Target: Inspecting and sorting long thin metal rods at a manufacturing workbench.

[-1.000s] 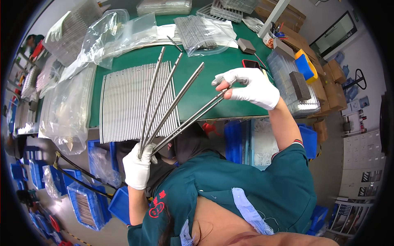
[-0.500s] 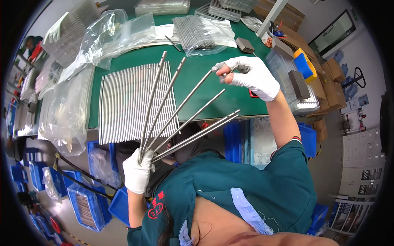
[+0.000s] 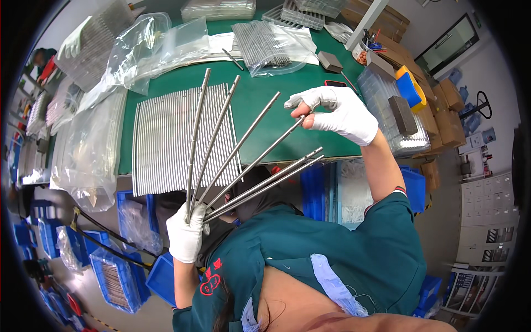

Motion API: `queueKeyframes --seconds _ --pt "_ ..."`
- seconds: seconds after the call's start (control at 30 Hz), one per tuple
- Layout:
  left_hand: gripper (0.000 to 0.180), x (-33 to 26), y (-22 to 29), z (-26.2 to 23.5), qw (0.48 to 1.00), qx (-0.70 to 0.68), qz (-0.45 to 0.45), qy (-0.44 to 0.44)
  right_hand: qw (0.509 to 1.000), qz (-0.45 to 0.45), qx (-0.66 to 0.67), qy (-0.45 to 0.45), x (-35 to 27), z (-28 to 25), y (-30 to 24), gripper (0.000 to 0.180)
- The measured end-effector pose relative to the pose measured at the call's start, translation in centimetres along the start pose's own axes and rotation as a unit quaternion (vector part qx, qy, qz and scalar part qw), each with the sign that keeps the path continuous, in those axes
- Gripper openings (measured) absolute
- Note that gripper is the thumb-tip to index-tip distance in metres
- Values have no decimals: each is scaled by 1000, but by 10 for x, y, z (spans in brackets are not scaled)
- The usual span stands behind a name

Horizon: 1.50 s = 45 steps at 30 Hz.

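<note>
My left hand, in a white glove, is closed around the lower ends of several slim metal rods, which fan out upward and to the right. My right hand wears a white glove with bare thumb and fingertips showing. Its thumb and a finger pinch the upper tip of one fanned metal rod. The other rods' upper ends are apart from that hand. Behind the fan, a flat row of similar rods lies side by side on the green table.
Clear plastic bags lie at the left of the table. Bagged rods and a grey block sit at the back. Clear trays with a blue-yellow tape dispenser stand right. Blue bins stand below.
My right hand has moved down from the tip of one fanned rod to the tip of the neighbouring lower one. The upper rods have swung slightly left. My left hand stays nearly still.
</note>
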<state>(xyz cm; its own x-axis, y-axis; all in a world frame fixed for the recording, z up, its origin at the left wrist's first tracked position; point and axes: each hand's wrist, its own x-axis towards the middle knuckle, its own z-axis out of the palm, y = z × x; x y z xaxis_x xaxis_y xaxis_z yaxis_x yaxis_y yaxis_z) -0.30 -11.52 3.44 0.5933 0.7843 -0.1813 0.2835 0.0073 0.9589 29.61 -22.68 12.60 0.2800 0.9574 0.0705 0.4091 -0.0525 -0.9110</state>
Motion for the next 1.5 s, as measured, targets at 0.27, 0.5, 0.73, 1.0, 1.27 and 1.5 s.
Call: queueKeyframes --seconds 0.27,0.5,0.73,1.0,1.27,1.5 --pt "21 1 0 -2 999 48 7 -13 989 -95 -100 -58 -2 3 8 19" --pt "21 -1 -1 -4 998 46 -15 -33 998 -21 30 45 -3 -13 11 20" --pt "22 -2 1 -3 995 76 -13 -65 996 -67 -64 10 2 -4 5 21" --pt "24 0 0 -1 993 82 -7 -81 995 -58 -73 -39 2 1 0 17" --pt "22 1 -6 -1 989 104 10 -103 996 -65 -22 51 9 -1 1 19" --pt "23 1 -5 -4 985 126 13 -114 998 -40 -6 38 12 3 -4 19"
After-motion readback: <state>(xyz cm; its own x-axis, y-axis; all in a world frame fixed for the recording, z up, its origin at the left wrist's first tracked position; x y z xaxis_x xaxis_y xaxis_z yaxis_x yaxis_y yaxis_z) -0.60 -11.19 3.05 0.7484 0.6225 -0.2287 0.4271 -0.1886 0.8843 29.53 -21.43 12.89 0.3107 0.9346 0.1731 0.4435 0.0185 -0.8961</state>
